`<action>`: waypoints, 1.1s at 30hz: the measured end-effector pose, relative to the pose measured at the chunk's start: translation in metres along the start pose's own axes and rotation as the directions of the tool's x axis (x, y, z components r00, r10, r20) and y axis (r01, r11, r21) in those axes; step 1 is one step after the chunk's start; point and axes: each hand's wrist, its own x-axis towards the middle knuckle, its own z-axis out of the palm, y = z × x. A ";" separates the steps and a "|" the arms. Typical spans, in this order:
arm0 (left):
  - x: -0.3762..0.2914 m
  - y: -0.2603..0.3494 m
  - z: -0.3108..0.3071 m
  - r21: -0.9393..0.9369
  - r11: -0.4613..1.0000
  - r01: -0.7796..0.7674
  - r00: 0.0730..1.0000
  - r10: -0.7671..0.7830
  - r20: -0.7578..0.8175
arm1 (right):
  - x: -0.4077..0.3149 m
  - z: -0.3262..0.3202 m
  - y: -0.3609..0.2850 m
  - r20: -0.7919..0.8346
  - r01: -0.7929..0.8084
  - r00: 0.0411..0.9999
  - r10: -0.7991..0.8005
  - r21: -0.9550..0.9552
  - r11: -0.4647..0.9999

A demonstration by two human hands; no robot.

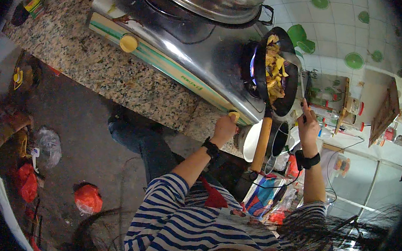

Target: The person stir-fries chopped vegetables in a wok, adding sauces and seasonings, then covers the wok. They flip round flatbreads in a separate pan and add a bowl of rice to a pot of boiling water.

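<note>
My left hand (224, 129) has its fingers around the yellow control knob (234, 115) at the near end of the gas stove (196, 60). In my right hand (308, 127) is the handle of a metal spatula (301, 82), whose head reaches into the wok. The black wok (289, 101) sits on the right burner, with its wooden handle (262, 144) pointing towards me. Yellowish sliced food (274, 72) lies inside it. A blue flame (252, 66) shows beneath the wok's left side. Part of the spatula head is hidden among the food.
A large lidded metal pot (219, 0) covers the other burner. Close to the wok handle stand a white bowl (253, 140) and a dark pot (279, 138). Jars with red lids (355, 108) line a shelf at right. The granite counter (122, 73) edges the stove; a red bag (88, 198) lies on the floor.
</note>
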 end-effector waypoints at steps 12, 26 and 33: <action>-0.001 -0.003 0.000 -0.062 0.998 0.019 0.999 -0.016 0.043 | -0.011 -0.004 -0.003 0.043 -0.026 0.999 0.025 0.019 0.999; -0.005 0.003 -0.002 -0.217 0.967 0.132 0.987 -0.109 0.115 | -0.017 -0.005 -0.001 0.026 -0.057 0.998 0.058 -0.051 0.997; -0.004 -0.002 -0.001 -0.213 0.969 0.123 0.990 -0.104 0.100 | -0.020 -0.009 -0.006 0.053 -0.055 0.997 0.058 -0.057 0.997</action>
